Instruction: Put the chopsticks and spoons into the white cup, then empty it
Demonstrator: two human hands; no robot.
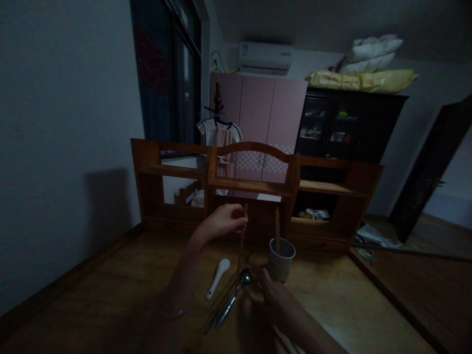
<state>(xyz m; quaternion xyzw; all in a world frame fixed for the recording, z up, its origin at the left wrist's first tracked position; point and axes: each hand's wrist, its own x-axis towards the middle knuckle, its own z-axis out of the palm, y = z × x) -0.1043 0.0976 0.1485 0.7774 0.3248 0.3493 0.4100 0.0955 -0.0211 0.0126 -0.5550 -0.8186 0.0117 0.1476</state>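
My left hand (226, 220) is closed in a pinch on the top end of a thin wooden chopstick (241, 243), which hangs nearly upright over the table. My right hand (276, 295) is low in front of a grey cup (282, 260) and overlaps its lower edge. Its fingers are dim and partly hidden, so I cannot tell their grip. Chopsticks (278, 228) stand in the cup. On the table between my hands lie a metal spoon (232, 302) and thin sticks beside it. A white ceramic spoon (219, 278) is to their left.
A wooden shelf unit (250, 186) borders the back of the wooden table (324, 295). More thin sticks (285, 341) lie at the near edge, below my right forearm. A wall (66, 147) rises at the left. The room is dim.
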